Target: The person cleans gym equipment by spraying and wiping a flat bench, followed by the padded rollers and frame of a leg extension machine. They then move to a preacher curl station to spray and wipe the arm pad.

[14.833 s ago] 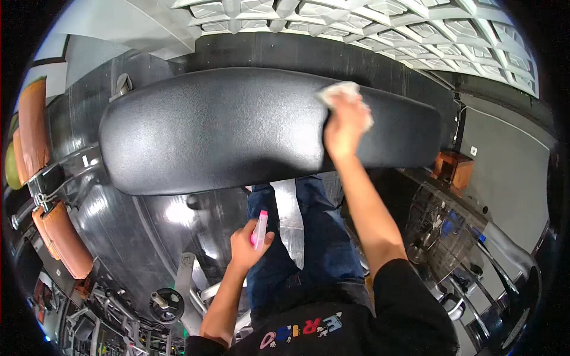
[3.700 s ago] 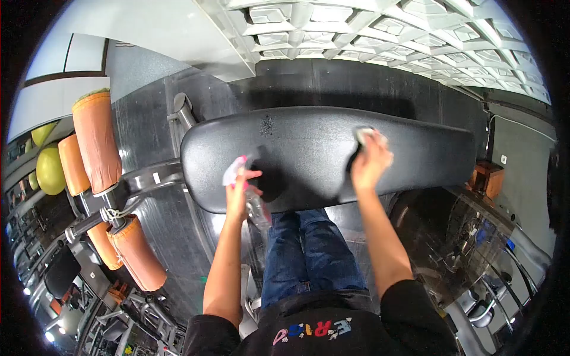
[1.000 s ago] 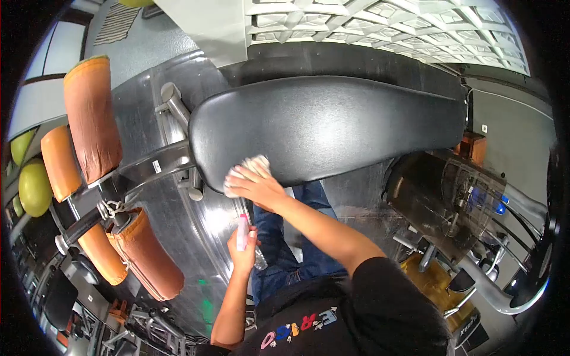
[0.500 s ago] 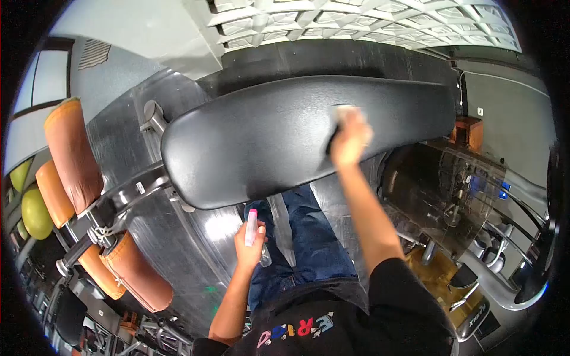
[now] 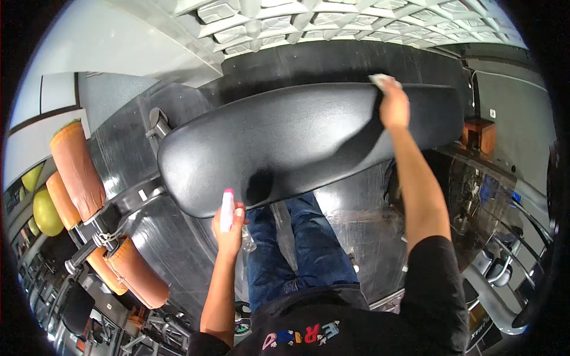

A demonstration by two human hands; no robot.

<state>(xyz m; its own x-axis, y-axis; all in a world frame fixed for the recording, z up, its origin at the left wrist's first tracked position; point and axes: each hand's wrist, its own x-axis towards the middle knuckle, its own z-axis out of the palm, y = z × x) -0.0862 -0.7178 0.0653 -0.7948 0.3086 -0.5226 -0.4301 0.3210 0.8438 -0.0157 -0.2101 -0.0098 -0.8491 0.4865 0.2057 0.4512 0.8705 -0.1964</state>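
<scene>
A long black padded bench [image 5: 297, 136] stretches across the view in front of me. My right hand [image 5: 394, 108] reaches to its far edge, right of the middle, with a pale cloth [image 5: 382, 79] held under the fingers. My left hand [image 5: 228, 228] is at the bench's near edge, closed around a spray bottle with a pink and white head [image 5: 227, 212]. The bottle's clear body [image 5: 248, 238] shows partly below and beside the hand. The fingers of my right hand partly hide the cloth.
Brown and orange foam rollers [image 5: 78, 169] on a metal frame stand left of the bench. A white patterned wall panel [image 5: 309, 24] rises behind it. To the right are a wooden box [image 5: 478, 135] and a grey tubular machine frame [image 5: 493, 299]. Green balls [image 5: 47, 212] lie far left.
My right hand has moved with the cloth to the right and away from me, to the bench's far edge. My left hand has shifted left and slightly up with the spray bottle.
</scene>
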